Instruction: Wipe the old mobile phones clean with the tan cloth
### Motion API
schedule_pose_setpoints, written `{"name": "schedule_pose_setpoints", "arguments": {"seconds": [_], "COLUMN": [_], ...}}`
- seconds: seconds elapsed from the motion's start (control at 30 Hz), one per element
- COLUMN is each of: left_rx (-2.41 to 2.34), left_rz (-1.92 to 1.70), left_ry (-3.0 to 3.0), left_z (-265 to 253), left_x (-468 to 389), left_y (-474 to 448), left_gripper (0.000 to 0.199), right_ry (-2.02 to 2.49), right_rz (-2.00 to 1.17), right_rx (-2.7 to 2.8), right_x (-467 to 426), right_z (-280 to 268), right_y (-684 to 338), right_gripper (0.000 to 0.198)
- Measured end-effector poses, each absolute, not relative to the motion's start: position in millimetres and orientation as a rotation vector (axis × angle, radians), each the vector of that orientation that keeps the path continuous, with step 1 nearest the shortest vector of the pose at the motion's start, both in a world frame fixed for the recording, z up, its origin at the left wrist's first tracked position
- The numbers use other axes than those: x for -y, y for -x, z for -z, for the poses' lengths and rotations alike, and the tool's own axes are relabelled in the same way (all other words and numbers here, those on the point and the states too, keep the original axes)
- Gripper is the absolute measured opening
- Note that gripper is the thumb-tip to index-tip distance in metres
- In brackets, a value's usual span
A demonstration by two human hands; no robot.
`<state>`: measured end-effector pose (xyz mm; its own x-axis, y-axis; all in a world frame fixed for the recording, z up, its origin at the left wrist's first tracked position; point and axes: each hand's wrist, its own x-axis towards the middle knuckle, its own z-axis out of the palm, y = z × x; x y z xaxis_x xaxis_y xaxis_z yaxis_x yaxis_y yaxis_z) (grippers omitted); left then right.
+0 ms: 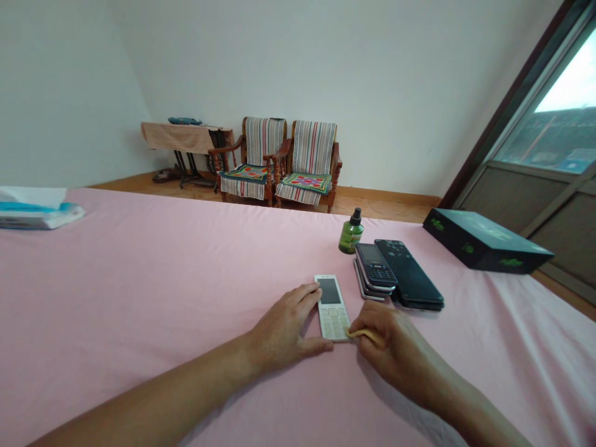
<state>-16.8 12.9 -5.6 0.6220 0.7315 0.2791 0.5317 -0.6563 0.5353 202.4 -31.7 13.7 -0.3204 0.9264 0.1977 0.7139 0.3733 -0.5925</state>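
Observation:
A white keypad mobile phone (333, 313) lies face up on the pink cloth, its dark screen toward the far end. My left hand (291, 323) holds it steady, fingertips on the left edge near the screen and thumb by the bottom edge. Pinched in my right hand (388, 332) is a yellow cloth (367, 336), mostly hidden in the fist. It touches the lower right corner of the keypad. Just beyond that hand sits a stack of phones, a dark keypad phone (375, 266) on top. Black flat devices (410, 273) lie stacked to its right.
A green spray bottle (351, 233) with a black top stands behind the phone stack. A black box (487, 239) with green print rests at the right edge of the pink-covered table (162, 267). A tissue pack (40, 210) is far left. Two wooden chairs (307, 158) stand beyond.

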Motion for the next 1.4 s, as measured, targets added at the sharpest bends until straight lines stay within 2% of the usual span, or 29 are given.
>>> {"name": "schedule_pose_setpoints", "arguments": {"seconds": [0.17,0.43,0.9,1.13,1.4], "left_rx": [-0.997,-0.966,-0.958,-0.963,-0.961], "left_rz": [-0.656,-0.647,-0.689,-0.683,-0.693], "left_ry": [-2.449,-2.447,-2.406,-2.4,-2.386], "left_z": [3.8,1.2,3.1,-0.3,1.4], "left_x": [-14.4,-16.0,-16.1,-13.3,-12.9], "left_y": [17.1,16.6,16.8,15.4,17.4], "left_gripper": [0.084,0.083,0.081,0.074,0.079], "right_ry": [1.422,1.336,1.229,1.302,1.473], "right_rz": [-0.506,-0.562,-0.607,-0.597,-0.515], "right_rx": [2.163,2.204,2.22,2.209,2.122], "right_x": [35.5,37.1,33.9,34.7,33.8], "right_z": [-14.2,-19.1,-16.3,-17.8,-18.9], "right_y": [-197.4,-184.1,-169.6,-173.4,-194.9], "right_gripper": [0.024,0.031,0.027,0.027,0.025]}}
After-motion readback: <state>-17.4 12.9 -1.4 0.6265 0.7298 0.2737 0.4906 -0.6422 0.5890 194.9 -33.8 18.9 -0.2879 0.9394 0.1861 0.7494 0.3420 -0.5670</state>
